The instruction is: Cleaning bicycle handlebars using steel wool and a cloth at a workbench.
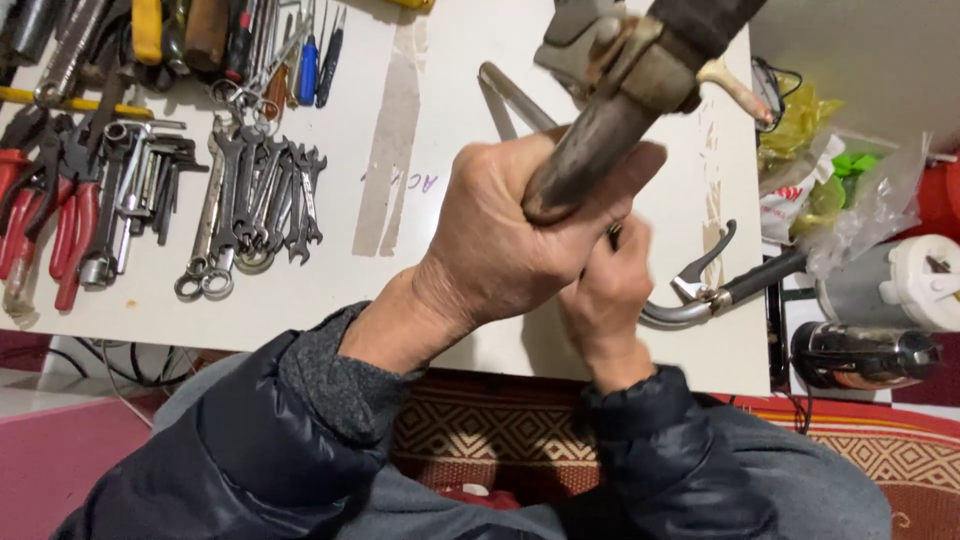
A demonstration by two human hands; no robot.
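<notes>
Your left hand is wrapped tight around a dark, worn metal tube, fist closed near its lower end, holding it tilted up over the white table. Your right hand sits just below and behind the left, fingers curled in against the tube's end; whether it grips anything there is hidden by the left hand. At the top, the tube runs into a tan fitting with a black sleeve above it. To the right lies a curved handlebar with a brake lever and black grip. On the left side of the table lie a row of wrenches, red-handled pliers and screwdrivers.
</notes>
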